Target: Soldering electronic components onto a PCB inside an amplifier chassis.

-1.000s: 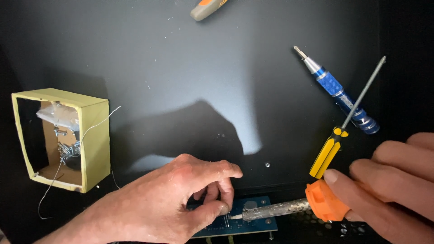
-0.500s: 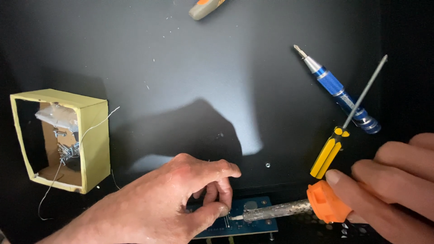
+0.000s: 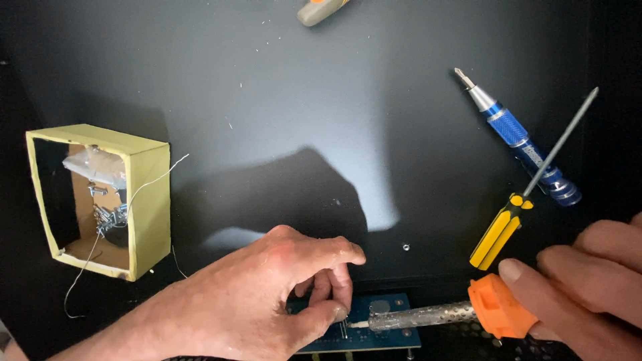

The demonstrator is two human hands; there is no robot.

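Your right hand point(image 3: 588, 287) grips the soldering iron point(image 3: 455, 314), its long axis running leftward; the tip meets the blue circuit board point(image 3: 374, 331), pinched by your left hand point(image 3: 267, 301).

The left hand point(image 3: 267, 301) enters from the lower left of the frame, palm down, its forearm running off the bottom edge. Its fingers point(image 3: 334, 251) curl inward, thumb and fingertips pinched together near the bottom centre. The right hand point(image 3: 588, 287) comes in from the lower right corner, fingers closed in a grip, pointing left.
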